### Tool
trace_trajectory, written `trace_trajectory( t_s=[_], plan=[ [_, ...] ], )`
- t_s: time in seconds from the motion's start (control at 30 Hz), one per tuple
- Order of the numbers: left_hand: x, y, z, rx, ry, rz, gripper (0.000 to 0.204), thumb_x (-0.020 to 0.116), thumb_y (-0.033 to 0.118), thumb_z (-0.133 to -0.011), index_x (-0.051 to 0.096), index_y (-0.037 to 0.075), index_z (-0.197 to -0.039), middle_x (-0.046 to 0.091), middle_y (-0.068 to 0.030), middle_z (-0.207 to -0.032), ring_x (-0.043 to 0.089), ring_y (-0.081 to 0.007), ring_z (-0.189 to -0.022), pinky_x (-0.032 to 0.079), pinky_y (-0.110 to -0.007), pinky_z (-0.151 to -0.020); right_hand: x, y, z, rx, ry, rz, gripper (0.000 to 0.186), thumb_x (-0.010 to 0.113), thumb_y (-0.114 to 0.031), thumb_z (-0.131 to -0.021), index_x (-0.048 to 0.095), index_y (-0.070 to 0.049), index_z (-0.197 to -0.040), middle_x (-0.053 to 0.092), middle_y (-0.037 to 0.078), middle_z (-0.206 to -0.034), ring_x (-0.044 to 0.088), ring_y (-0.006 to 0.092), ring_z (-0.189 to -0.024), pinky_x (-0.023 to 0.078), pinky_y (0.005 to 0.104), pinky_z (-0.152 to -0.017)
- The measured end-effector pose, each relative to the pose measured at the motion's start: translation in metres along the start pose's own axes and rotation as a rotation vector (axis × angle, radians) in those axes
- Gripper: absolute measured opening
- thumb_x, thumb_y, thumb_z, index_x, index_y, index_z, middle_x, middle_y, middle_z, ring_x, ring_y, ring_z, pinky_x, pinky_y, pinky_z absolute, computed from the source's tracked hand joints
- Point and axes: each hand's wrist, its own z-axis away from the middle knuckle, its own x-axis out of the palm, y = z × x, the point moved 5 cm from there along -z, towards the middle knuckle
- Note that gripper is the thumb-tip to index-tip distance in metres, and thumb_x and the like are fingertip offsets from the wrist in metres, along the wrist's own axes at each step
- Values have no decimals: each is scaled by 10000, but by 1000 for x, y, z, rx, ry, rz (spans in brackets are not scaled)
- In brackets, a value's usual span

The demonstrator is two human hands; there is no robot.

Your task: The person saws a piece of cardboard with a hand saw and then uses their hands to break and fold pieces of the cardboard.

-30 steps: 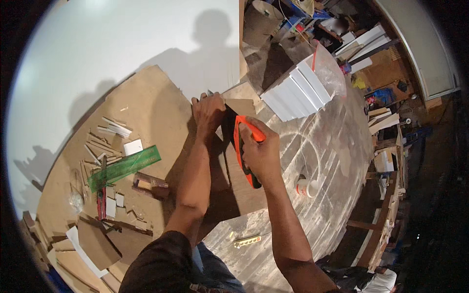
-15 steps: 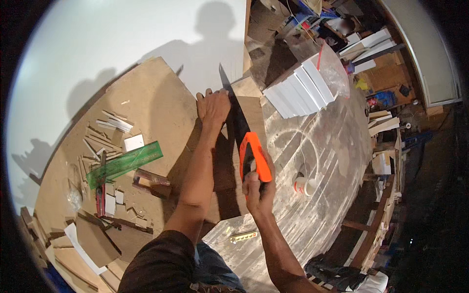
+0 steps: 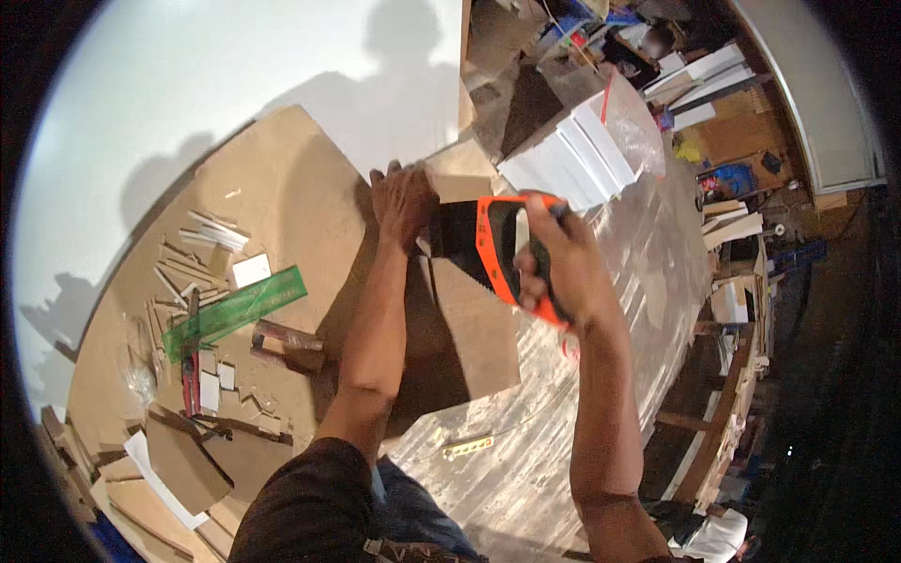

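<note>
The right hand (image 3: 554, 267) is wrapped tight around the orange and black handle of a saw (image 3: 493, 249), fingers curled fully through the grip. The dark blade runs up and to the left from the handle, its far end hidden behind the left hand (image 3: 404, 202) — how deep it sits in the cut, I cannot tell. That left hand lies palm down, fingers pressed together and flat on the top edge of a brown board (image 3: 469, 328), pinning it against the table (image 3: 282, 206). The board hangs off the table's right edge, out over the floor (image 3: 601, 394), with the saw lying across its upper end, just beside the left hand's knuckles.

Over on the left of the table, well apart from the hands, lies a green ruler (image 3: 235, 311), with thin strips (image 3: 188, 253) fanned out above it and small white offcuts (image 3: 251, 270) beside it. Near the ruler's right end sits a small wooden block (image 3: 286, 342). Beyond the saw — a stack of white panels (image 3: 572, 155) on the floor, partly under clear plastic sheet (image 3: 629, 122). A small pale strip (image 3: 467, 445) lies on the floor below the board.
</note>
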Motion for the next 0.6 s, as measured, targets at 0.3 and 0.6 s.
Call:
trace_trajectory(
  t_s=[0.3,0.6],
  plan=[
    [2,7,1,73,85,-151,214,586,260,-881,720,96,-910,740,-92,-895,667,-259,-907,427,-495,-817,43,34,-39,-61,-97,31,451,564,-336,-1032,512,45,-1266,607,94,-743,606,182,-631,508,347,-573],
    [-1,6,-3,-82,-108,-97,243,488,194,-966,701,83,-1003,743,-104,-1007,654,-291,-1030,384,-476,-875,46,194,53,-380,158,29,528,570,-118,-988,405,64,-1455,609,215,-1242,619,256,-1108,490,374,-948]
  ],
)
